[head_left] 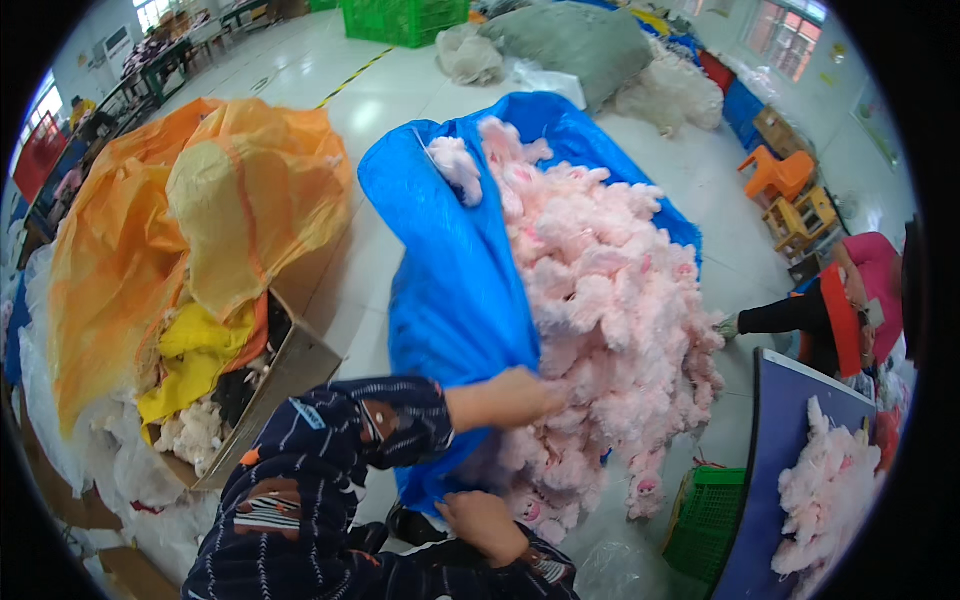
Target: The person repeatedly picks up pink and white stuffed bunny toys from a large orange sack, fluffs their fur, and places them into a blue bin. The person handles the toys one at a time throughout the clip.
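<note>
A big blue woven sack [455, 300] lies open on its side, with a heap of fluffy pale pink plush toys [610, 290] spilling out of it. My left hand [510, 398] reaches across the sack's near part to the edge of the heap. Motion smears its fingers, so I cannot make out whether they hold anything. Lower down, my right hand [485, 522] is closed, its curled fingers on the blue sack's near edge beside the lowest toys. One separate pink toy [456, 168] rests on the sack's far left fold.
At left stands a cardboard box [270, 400] with orange sacking [110, 270] and yellow cloth. More plush lies on a blue-topped table [765, 480] at right, near a green crate [705, 525]. A seated person [870, 290] and an orange stool [778, 172] are beyond.
</note>
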Motion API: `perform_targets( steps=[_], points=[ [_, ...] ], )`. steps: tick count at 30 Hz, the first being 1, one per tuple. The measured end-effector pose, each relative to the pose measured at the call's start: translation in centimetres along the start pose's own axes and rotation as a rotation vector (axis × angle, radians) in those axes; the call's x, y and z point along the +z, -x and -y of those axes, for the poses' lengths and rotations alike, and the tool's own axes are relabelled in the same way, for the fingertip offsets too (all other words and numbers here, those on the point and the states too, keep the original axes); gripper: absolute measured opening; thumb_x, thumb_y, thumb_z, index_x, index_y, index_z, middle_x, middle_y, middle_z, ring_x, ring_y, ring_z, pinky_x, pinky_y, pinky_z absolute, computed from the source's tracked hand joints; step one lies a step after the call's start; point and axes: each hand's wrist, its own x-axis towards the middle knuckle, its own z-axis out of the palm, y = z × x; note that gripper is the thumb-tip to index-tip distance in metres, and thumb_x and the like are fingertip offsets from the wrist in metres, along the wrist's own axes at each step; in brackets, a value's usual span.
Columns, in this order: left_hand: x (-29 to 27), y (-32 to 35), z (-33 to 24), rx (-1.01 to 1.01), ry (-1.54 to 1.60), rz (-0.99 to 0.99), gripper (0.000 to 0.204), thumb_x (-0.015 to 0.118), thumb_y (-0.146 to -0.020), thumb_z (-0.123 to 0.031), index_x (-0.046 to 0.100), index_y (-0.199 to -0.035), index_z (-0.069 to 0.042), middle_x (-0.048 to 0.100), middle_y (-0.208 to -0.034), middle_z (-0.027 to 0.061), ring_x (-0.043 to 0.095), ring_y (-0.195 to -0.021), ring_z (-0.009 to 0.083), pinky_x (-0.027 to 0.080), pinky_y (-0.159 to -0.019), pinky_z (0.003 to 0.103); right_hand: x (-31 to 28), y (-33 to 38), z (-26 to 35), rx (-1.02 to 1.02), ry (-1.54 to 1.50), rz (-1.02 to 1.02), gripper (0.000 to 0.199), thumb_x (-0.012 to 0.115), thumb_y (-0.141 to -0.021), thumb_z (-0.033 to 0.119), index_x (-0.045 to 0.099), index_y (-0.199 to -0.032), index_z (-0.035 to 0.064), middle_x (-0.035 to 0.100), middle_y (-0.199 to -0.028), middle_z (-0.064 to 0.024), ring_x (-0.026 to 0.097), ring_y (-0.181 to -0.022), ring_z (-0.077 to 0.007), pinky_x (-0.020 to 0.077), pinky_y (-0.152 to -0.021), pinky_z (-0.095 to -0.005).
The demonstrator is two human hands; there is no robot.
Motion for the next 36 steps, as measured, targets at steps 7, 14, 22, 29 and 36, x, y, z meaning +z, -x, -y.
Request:
perform_targets(
  steps=[7, 14, 22, 29, 36],
  points=[
    [3.3, 12.6, 4.8, -0.474, -0.016, 0.235, 0.009, 0.047, -0.077, -0.016, 0.053, -0.083, -0.011, 0.055, -0.057, 0.0122, 0.056, -0.053, 0.0315, 0.041, -0.047, 0.046, 1.4, -0.3, -1.6, -0.085, 0.003, -0.077, 0.028, 0.049, -0.081, 0.03, 0.058, -0.072, 0.0046, 0.057, -0.065, -0.0161, 0.056, -0.063, -0.0346, 0.0439, -0.057, -0.0448],
    [1.0, 12.0, 4.4, -0.49, 0.028, 0.053, 0.012, 0.049, -0.073, -0.011, 0.054, -0.084, -0.012, 0.057, -0.061, 0.0129, 0.057, -0.057, 0.0315, 0.042, -0.048, 0.044, -0.7, -1.3, -0.2, -0.069, -0.18, -0.229, 0.024, 0.048, -0.081, 0.028, 0.058, -0.083, 0.0065, 0.059, -0.082, -0.0143, 0.057, -0.076, -0.0331, 0.0448, -0.064, -0.0416],
    [7.7, 9.9, 1.2, -0.355, 0.118, -0.015, 0.013, 0.056, -0.065, -0.013, 0.056, -0.077, -0.009, 0.057, -0.064, 0.0112, 0.059, -0.058, 0.0281, 0.045, -0.046, 0.04, -5.4, -12.7, -5.7, -0.037, -0.374, -0.975, 0.035, 0.056, -0.078, 0.025, 0.055, -0.099, -0.0031, 0.059, -0.078, -0.0193, 0.056, -0.075, -0.0342, 0.0441, -0.07, -0.0384],
    [9.9, 12.0, 1.9, -0.267, 0.21, 0.033, 0.01, 0.056, -0.066, -0.01, 0.058, -0.074, -0.005, 0.057, -0.071, 0.0137, 0.058, -0.068, 0.0289, 0.046, -0.055, 0.038, -1.2, -19.3, -8.3, 0.278, -0.04, -0.515, 0.036, 0.053, -0.079, 0.034, 0.056, -0.082, -0.0021, 0.058, -0.076, -0.0263, 0.055, -0.074, -0.0442, 0.0427, -0.066, -0.0499],
    [-2.8, 13.4, 14.9, -0.778, 0.261, -0.786, 0.027, 0.063, -0.075, -0.022, 0.058, -0.095, -0.003, 0.059, -0.091, 0.0129, 0.056, -0.082, 0.0248, 0.045, -0.073, 0.032, 0.7, -19.5, -13.0, 0.091, -0.223, -0.537, 0.043, 0.044, -0.084, 0.038, 0.057, -0.076, -0.0017, 0.056, -0.073, -0.0261, 0.054, -0.07, -0.0418, 0.0405, -0.064, -0.0487]
  ],
)
